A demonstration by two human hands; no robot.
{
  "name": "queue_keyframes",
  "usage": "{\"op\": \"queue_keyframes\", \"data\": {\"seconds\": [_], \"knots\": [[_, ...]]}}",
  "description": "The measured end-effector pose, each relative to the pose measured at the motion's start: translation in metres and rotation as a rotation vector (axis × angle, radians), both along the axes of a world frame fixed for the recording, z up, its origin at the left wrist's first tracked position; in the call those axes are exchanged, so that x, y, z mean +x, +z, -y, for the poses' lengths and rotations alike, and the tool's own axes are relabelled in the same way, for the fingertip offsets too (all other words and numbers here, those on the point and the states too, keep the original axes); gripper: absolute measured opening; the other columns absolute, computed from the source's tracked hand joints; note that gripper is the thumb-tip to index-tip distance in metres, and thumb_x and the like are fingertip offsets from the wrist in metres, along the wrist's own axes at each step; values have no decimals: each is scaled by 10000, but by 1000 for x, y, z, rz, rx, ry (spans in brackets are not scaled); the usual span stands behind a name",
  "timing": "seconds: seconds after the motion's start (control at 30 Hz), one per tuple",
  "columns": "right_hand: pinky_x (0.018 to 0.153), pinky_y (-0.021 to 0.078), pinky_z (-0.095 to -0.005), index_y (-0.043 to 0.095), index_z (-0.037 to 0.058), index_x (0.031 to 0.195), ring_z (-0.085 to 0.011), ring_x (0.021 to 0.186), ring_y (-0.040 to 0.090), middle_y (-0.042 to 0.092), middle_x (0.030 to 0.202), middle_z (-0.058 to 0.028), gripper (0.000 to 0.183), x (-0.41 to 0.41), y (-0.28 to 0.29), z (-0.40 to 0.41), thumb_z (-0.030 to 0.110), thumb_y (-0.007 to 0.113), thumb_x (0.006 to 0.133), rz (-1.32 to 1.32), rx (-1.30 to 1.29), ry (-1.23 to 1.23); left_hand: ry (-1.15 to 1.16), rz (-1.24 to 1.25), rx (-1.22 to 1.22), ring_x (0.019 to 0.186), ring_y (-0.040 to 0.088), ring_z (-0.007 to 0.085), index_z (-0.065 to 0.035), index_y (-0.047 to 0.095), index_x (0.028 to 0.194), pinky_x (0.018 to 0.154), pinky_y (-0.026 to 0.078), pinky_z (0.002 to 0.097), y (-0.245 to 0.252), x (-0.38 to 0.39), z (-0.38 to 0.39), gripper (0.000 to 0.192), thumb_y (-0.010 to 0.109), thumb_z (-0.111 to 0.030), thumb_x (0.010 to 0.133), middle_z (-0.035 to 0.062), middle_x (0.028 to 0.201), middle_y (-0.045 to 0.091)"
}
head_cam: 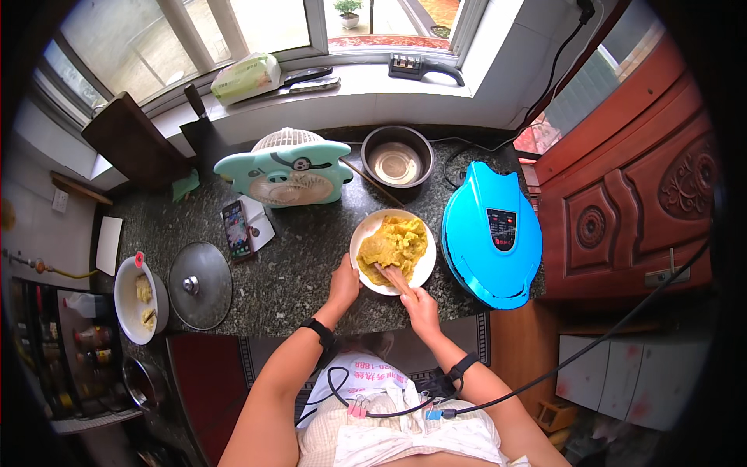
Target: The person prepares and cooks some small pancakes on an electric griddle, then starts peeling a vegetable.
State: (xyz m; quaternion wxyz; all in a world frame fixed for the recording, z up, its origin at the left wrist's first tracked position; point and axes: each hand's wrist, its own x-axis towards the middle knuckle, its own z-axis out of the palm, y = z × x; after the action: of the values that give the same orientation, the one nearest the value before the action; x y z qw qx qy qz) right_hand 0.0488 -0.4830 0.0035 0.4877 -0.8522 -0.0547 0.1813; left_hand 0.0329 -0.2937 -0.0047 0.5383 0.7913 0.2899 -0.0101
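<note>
On the dark speckled countertop sits a white plate with yellow, folded, pancake-like food on it. My left hand holds the plate's left rim. In my right hand are wooden utensils, seemingly chopsticks, their tips in the lower part of the food. To the right of the plate is a blue electric griddle with its lid down and small red lights on its panel. Behind the plate stands a dark round pan, and a thin wooden stick lies between it and a fan.
A teal desk fan stands behind left, near a smartphone. Farther left are a glass pot lid and a white bowl with pale food. Knives and a knife sharpener lie on the windowsill. A black cable crosses at right.
</note>
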Motion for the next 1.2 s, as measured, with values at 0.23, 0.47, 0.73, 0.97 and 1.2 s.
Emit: {"op": "queue_keyframes", "data": {"seconds": [0.23,0.47,0.73,0.97,1.2], "knots": [[617,436,-307,567,-16,903,-186,672,579,597,737,-137,248,11,-2,-11,168,601,741,20,-64,55,-7,-53,115,656,563,216,32,367,1171,628,450,322,-10,-20,-16,426,498,-130,799,118,759,560],[623,442,-363,558,17,906,-323,731,576,586,777,-182,234,13,-8,-1,168,606,734,168,-109,70,-73,-292,720,1127,326,381,8,314,1210,891,319,462,12,-91,-56,729,663,-343,675,235,1239,310],[603,440,-331,566,14,918,-257,673,590,592,743,-162,239,7,10,-2,165,608,738,125,-4,69,-102,-735,675,1254,-40,429,-87,21,1350,939,89,601,3,-145,-82,1026,475,-688,652,251,1367,-50],[610,441,-320,567,6,932,-245,676,593,598,755,-164,242,3,14,-16,160,595,748,131,-39,89,-115,-749,556,1240,-134,431,-122,-38,1351,946,39,597,-4,-140,-89,1064,459,-725,629,231,1364,-132],[480,406,-271,562,18,897,-169,537,508,534,651,-79,204,-1,18,-4,173,578,766,-261,46,79,-117,-785,543,1240,-139,430,-126,-44,1350,950,39,594,-3,-140,-90,1065,454,-729,626,224,1365,-141]]}}
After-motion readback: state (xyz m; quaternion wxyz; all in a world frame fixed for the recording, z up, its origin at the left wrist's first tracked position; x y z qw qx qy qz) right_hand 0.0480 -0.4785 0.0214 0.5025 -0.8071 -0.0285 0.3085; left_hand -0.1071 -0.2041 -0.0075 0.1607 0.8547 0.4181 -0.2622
